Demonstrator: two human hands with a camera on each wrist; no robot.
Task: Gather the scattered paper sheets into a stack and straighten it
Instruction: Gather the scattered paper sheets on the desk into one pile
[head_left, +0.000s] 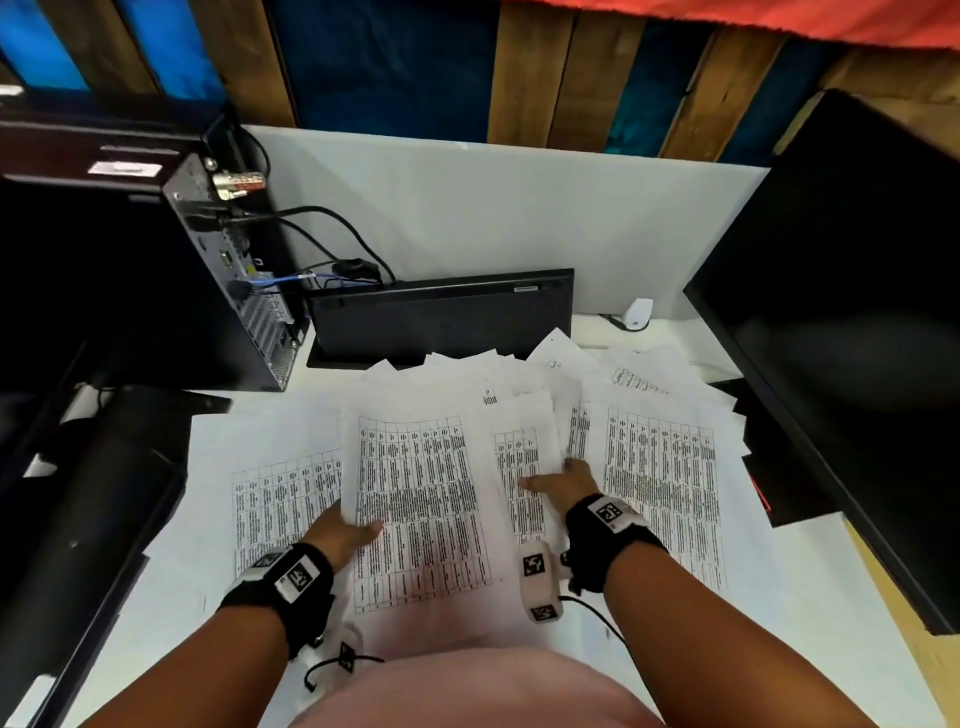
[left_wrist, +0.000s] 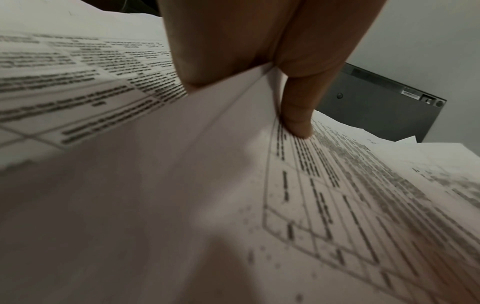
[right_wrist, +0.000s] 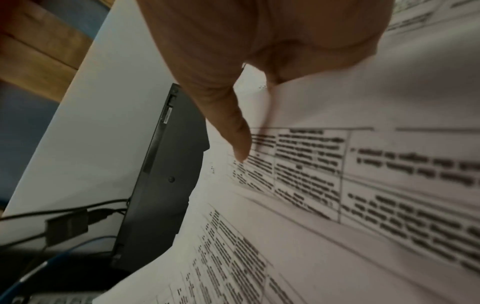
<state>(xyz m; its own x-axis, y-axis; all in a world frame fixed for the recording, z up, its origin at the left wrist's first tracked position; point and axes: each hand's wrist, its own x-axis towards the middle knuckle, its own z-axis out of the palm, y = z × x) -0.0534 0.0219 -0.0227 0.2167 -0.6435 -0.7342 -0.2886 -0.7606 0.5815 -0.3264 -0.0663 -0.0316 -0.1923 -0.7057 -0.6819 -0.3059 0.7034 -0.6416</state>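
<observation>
White printed paper sheets (head_left: 421, 499) with black tables, text too blurry for us, our left hand (head_left: 345, 535) pinching one sheet's edge, right hand (head_left: 563, 480) flat, fingers relaxed

Paper sheets (head_left: 660, 467) lie fanned and overlapping across the middle of the surface (head_left: 171, 613), reaching its right edge. Behind them, at the back edge, a keyboard (head_left: 441, 322) stands on end — a computer case (head_left: 234, 270) at the back left corner, a monitor (head_left: 852, 332) along the right edge.
</observation>
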